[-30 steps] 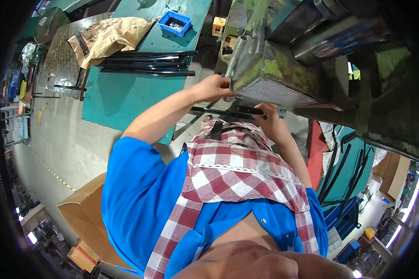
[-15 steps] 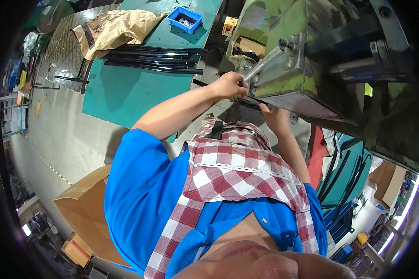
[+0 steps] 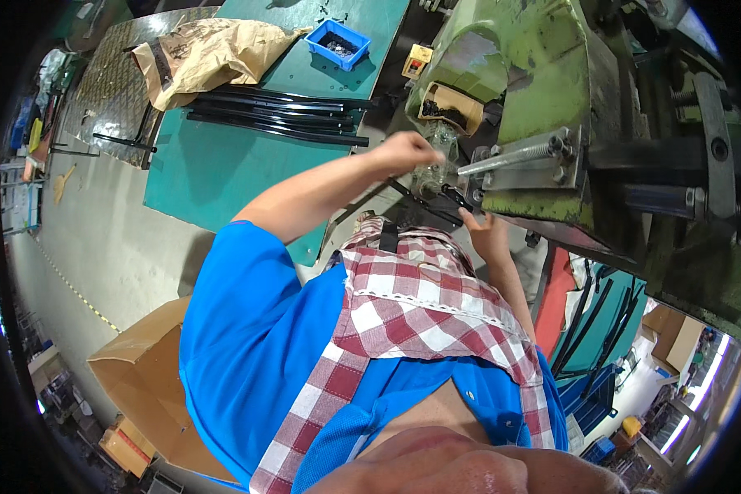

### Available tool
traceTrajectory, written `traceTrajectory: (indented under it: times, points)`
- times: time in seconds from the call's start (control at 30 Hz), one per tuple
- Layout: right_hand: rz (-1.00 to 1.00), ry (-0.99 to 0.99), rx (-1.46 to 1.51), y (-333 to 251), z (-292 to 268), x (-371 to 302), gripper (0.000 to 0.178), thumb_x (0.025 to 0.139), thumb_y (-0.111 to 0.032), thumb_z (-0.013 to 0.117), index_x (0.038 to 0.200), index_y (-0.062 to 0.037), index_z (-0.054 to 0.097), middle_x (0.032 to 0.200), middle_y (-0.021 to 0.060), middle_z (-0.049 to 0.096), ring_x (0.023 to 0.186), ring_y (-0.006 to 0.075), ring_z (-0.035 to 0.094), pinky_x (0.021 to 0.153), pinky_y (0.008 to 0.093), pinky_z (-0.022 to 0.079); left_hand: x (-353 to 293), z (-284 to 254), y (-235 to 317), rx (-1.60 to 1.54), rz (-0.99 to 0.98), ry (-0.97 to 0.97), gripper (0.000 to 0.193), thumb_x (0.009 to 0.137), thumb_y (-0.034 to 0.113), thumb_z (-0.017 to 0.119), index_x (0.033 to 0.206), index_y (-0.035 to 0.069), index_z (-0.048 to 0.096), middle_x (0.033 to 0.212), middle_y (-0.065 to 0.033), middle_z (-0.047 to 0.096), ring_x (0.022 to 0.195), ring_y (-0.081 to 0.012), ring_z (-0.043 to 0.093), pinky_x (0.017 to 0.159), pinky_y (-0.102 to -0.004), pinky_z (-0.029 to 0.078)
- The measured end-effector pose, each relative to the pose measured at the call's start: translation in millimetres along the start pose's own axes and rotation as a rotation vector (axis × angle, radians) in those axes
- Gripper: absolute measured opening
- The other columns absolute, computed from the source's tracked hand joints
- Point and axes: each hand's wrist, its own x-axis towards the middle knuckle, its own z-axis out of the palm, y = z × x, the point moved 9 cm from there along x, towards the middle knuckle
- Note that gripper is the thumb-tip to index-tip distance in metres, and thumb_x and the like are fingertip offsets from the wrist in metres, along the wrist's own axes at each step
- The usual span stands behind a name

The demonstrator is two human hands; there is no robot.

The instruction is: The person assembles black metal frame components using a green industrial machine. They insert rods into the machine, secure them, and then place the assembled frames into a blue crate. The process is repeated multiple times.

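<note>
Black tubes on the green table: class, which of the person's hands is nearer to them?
Left. The left hand appears just to the right of the black tubes; the right hand is farther right and lower in the picture.

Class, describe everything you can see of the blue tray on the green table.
The blue tray is small, rectangular and open-topped, with a raised rim; it looks like plastic. It sits upright on the green table, holding many small pieces, some dark, some pale and shiny. A tip of the brown paper reaches close to its left corner; whether they touch is unclear.
</note>
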Motion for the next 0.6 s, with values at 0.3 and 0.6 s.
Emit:
traceTrajectory:
  times: [0.3,0.6]
  points:
    - [0.058,0.008,-0.053,28,-5,-23,0.044,0.074,-0.012,0.076,0.109,0.0047,0.054,0.1,0.0167,0.058,0.086,0.0264,0.056,0.071,0.0366,0.047,76,-225,23,-0.308,0.24,0.831,0.038,0.088,0.029,0.056,0.101,-0.007,0.057,0.093,-0.0196,0.062,0.09,-0.0296,0.06,0.081,-0.0381,0.048]
    - [0.128,0.06,-0.055,42,-29,-40,0.044,0.079,-0.018,0.074,0.108,0.0058,0.052,0.103,0.0154,0.055,0.091,0.0248,0.054,0.077,0.0359,0.045,-55,-144,0,1.295,0.663,0.601,0.013,0.078,0.014,0.057,0.09,0.008,0.057,0.09,-0.0088,0.054,0.09,-0.0257,0.054,0.074,-0.0385,0.042]
